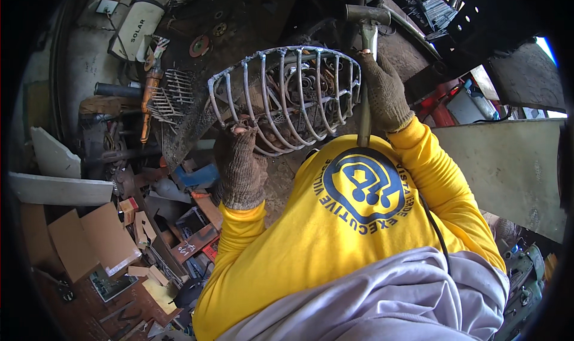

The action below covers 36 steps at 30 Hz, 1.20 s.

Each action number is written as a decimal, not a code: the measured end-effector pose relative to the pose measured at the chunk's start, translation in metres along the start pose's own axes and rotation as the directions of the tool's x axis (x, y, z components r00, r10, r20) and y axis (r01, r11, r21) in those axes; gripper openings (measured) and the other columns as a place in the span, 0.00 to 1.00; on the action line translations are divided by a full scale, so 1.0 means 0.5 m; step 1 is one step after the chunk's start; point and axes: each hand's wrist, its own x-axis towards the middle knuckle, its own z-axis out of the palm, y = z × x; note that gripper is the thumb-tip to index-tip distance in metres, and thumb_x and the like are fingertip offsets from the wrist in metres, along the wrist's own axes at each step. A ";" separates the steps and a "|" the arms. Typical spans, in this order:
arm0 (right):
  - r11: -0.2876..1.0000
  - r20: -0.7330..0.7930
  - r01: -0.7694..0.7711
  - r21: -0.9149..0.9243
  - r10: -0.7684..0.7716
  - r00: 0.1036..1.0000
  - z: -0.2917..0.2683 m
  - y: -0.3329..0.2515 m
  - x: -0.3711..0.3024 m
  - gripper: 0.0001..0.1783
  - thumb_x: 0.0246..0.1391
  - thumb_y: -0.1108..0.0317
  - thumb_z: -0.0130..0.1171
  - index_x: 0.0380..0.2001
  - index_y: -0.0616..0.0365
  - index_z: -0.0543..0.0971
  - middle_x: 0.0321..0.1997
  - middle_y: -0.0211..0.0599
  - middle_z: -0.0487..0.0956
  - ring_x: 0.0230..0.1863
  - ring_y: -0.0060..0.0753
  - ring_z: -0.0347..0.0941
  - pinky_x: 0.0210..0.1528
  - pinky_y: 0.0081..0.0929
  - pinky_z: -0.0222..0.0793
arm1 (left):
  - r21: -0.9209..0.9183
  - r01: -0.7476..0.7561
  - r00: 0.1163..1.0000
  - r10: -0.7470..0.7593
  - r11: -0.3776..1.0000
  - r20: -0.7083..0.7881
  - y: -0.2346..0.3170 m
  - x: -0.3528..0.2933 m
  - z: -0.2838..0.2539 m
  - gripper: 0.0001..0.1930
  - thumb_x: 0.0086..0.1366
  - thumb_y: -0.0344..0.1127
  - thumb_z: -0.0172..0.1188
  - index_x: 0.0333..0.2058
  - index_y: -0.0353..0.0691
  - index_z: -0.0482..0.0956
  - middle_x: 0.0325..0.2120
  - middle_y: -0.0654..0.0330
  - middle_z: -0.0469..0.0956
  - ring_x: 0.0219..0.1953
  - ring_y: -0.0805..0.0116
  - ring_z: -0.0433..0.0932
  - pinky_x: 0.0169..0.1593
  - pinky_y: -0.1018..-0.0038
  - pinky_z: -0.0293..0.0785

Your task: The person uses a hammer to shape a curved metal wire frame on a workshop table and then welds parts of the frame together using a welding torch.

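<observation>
A curved basket-like frame of welded metal rods (pixel 276 99) stands tilted in front of me, its bars bent into ribs. My left hand (pixel 242 164), in a brown knit glove with a bare thumb tip showing, is closed on the frame's near left edge. On the right, my right hand (pixel 385 93), gloved the same way, is wrapped round the metal handle of a hammer (pixel 366 116). Its cylindrical head (pixel 368 14) points away from me, just beyond the frame's right end. My fingers behind the handle are mostly hidden.
Beyond the frame lies a dark worktop (pixel 239 33) with a grinding disc (pixel 200 45). An orange angle grinder (pixel 150 99) and small rod grates (pixel 171 96) are at the left. Cardboard (pixel 104 233) and scrap clutter the lower left. A pale panel (pixel 508 167) stands at right.
</observation>
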 end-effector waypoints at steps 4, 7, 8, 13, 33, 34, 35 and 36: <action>1.000 -0.005 -0.005 0.001 0.005 1.000 -0.003 0.000 -0.002 0.20 0.67 0.56 0.48 0.49 0.61 0.75 0.37 0.30 0.79 0.36 0.16 0.72 0.40 0.17 0.69 | -0.625 0.443 0.846 -0.530 0.642 0.055 -0.004 0.006 -0.004 0.12 0.64 0.27 0.57 0.47 0.38 0.75 0.38 0.52 0.77 0.40 0.60 0.78 0.41 0.68 0.75; 0.998 -0.020 0.017 0.054 -0.016 1.000 -0.006 0.015 0.010 0.20 0.65 0.53 0.50 0.46 0.59 0.76 0.30 0.29 0.76 0.28 0.16 0.70 0.31 0.17 0.68 | -0.153 0.187 0.982 -0.183 0.970 0.037 -0.019 0.012 -0.009 0.16 0.62 0.23 0.57 0.49 0.44 0.76 0.40 0.52 0.77 0.42 0.59 0.78 0.41 0.68 0.77; 0.996 -0.034 0.031 0.084 -0.028 0.999 -0.004 0.019 0.012 0.20 0.64 0.50 0.51 0.42 0.57 0.76 0.24 0.27 0.74 0.21 0.17 0.69 0.24 0.17 0.67 | 0.017 0.062 0.996 -0.062 0.998 0.057 -0.023 0.013 -0.011 0.17 0.62 0.22 0.57 0.49 0.46 0.76 0.40 0.52 0.77 0.42 0.59 0.78 0.41 0.68 0.77; 0.996 -0.014 0.004 0.092 -0.003 1.000 0.004 0.008 0.007 0.20 0.64 0.51 0.51 0.43 0.57 0.77 0.25 0.28 0.74 0.22 0.16 0.68 0.25 0.17 0.66 | -0.098 0.070 0.997 -0.066 0.993 0.048 -0.037 -0.002 -0.006 0.17 0.63 0.37 0.60 0.50 0.43 0.74 0.47 0.57 0.75 0.49 0.67 0.75 0.52 0.71 0.72; 0.996 -0.045 0.022 0.089 -0.018 0.999 0.008 0.012 0.010 0.19 0.63 0.51 0.52 0.42 0.56 0.77 0.25 0.27 0.75 0.20 0.17 0.69 0.23 0.17 0.67 | 0.214 -0.336 0.942 0.324 0.917 0.091 -0.044 0.033 -0.007 0.25 0.61 0.19 0.55 0.54 0.52 0.73 0.42 0.50 0.77 0.42 0.53 0.79 0.42 0.65 0.77; 0.999 -0.056 0.020 0.042 -0.017 0.998 0.008 0.007 0.007 0.19 0.63 0.51 0.52 0.42 0.56 0.76 0.25 0.27 0.75 0.20 0.17 0.69 0.23 0.17 0.67 | 0.223 -0.341 0.940 0.326 0.913 0.102 -0.043 0.034 -0.007 0.25 0.60 0.18 0.56 0.54 0.51 0.72 0.42 0.50 0.77 0.42 0.52 0.79 0.42 0.64 0.77; 1.000 -0.065 0.015 -0.004 -0.015 0.998 0.009 0.003 0.004 0.18 0.63 0.52 0.52 0.43 0.56 0.76 0.25 0.27 0.75 0.20 0.17 0.69 0.23 0.17 0.67 | 0.234 -0.345 0.938 0.327 0.909 0.112 -0.044 0.034 -0.007 0.26 0.59 0.18 0.56 0.55 0.51 0.72 0.42 0.50 0.77 0.42 0.52 0.79 0.42 0.64 0.77; 1.000 -0.067 0.014 -0.004 -0.014 0.998 0.011 0.000 0.000 0.18 0.63 0.52 0.52 0.43 0.56 0.76 0.25 0.27 0.75 0.20 0.17 0.69 0.23 0.17 0.67 | 0.205 -0.353 0.935 0.335 0.913 0.115 -0.040 0.037 -0.005 0.27 0.59 0.18 0.56 0.55 0.51 0.71 0.42 0.50 0.77 0.42 0.52 0.79 0.41 0.64 0.77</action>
